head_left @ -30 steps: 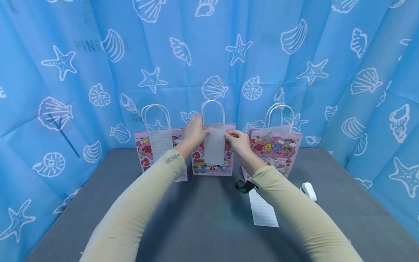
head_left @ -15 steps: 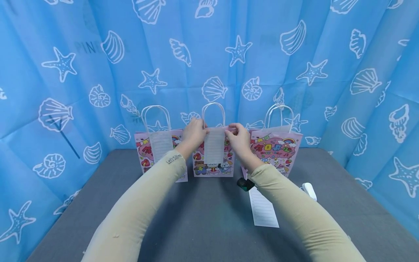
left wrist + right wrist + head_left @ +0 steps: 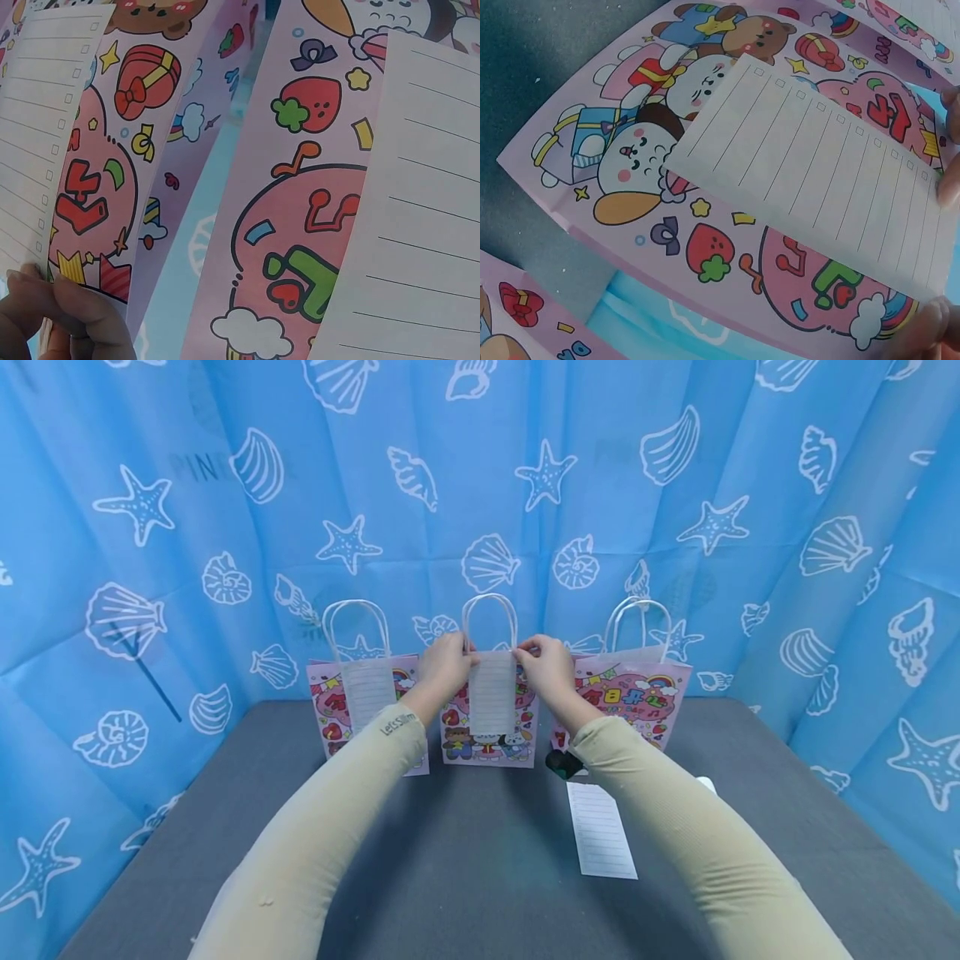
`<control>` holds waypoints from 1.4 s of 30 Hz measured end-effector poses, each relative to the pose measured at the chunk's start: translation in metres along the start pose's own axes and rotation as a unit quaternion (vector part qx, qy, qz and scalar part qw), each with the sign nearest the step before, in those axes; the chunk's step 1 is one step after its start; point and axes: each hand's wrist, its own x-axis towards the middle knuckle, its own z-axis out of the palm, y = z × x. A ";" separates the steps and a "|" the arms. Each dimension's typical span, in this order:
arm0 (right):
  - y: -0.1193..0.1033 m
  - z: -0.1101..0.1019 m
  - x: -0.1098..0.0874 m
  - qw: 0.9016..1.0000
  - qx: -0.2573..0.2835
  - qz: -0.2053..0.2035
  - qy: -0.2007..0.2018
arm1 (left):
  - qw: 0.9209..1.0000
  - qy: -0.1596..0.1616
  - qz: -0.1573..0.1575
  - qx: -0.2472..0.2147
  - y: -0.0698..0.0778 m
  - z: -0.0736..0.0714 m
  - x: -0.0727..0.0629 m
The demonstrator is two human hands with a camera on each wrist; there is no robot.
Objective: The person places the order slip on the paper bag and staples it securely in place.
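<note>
- While both my hands stand at one height, a tall white paper sheet, thin-lined with a column of small checkboxes (image 3: 492, 697), hangs between them, over the front of the middle bag.
- Middle bag, pink paper printed with cartoon animals (image 3: 487, 753): one, upright on the grey table (image 3: 465, 877), its white looped handle (image 3: 490, 597) arching above the rim.
- Left hand (image 3: 444, 664): thumb and fingers pinching the sheet's upper left corner, checkbox side.
- Right hand (image 3: 549, 670): thumb and fingers pinching the upper right corner (whether either pinch takes in the bag's rim with the paper, I cannot tell).
- Long axis: straight down from my grip, near vertical, roughly parallel to the bag's sides; lower end unheld.
- Short top edge: spans from hand to hand along the rim, directly under the handle's arch.
- Nearer hand: neither; I have one on each corner.
- Relation to mind, as I judge it: top edge against rim; one corner raised could skew the whole length.
- Flanking stock: a pink printed left-side bag (image 3: 326, 693) with a similar lined sheet (image 3: 369, 689) on its front; a pink printed right-side bag (image 3: 628, 693).
- Spare: one loose white lined sheet (image 3: 602, 831), flat, nearer me, to the right.
</note>
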 end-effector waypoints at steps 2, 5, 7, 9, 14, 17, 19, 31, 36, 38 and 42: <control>0.000 0.000 0.000 1.000 0.004 0.004 0.000 | 1.000 0.000 -0.002 -0.004 0.000 -0.001 0.000; 0.000 -0.001 0.000 1.000 0.009 0.010 0.000 | 1.000 0.002 -0.001 -0.004 0.001 -0.001 -0.001; 0.000 -0.002 0.001 1.000 0.012 0.014 0.002 | 1.000 0.004 0.000 0.000 0.001 -0.001 -0.001; 0.000 -0.002 0.001 1.000 0.014 0.014 0.004 | 1.000 0.006 0.001 0.004 0.001 -0.001 0.000; 0.000 -0.006 0.000 0.999 0.033 0.011 0.001 | 1.000 0.009 0.000 0.006 0.002 -0.001 -0.001; 0.000 -0.012 -0.005 0.999 0.050 0.002 -0.007 | 1.000 0.011 -0.006 0.004 0.002 0.000 -0.002; 0.000 -0.018 -0.009 0.998 0.064 -0.008 -0.014 | 1.000 0.013 -0.010 0.004 0.002 0.000 -0.002; 0.006 -0.068 -0.031 0.997 0.036 -0.065 -0.010 | 1.000 0.016 -0.015 0.001 0.000 0.003 -0.004; 0.011 -0.087 -0.039 0.997 0.021 -0.076 -0.006 | 1.000 0.017 -0.020 -0.003 -0.001 0.003 -0.005; 0.012 -0.094 -0.042 0.997 0.020 -0.078 -0.004 | 1.000 0.020 -0.020 -0.006 -0.002 0.003 -0.004; 0.017 -0.108 -0.049 0.997 0.008 -0.079 0.006 | 0.999 0.025 -0.015 -0.014 -0.002 0.002 -0.003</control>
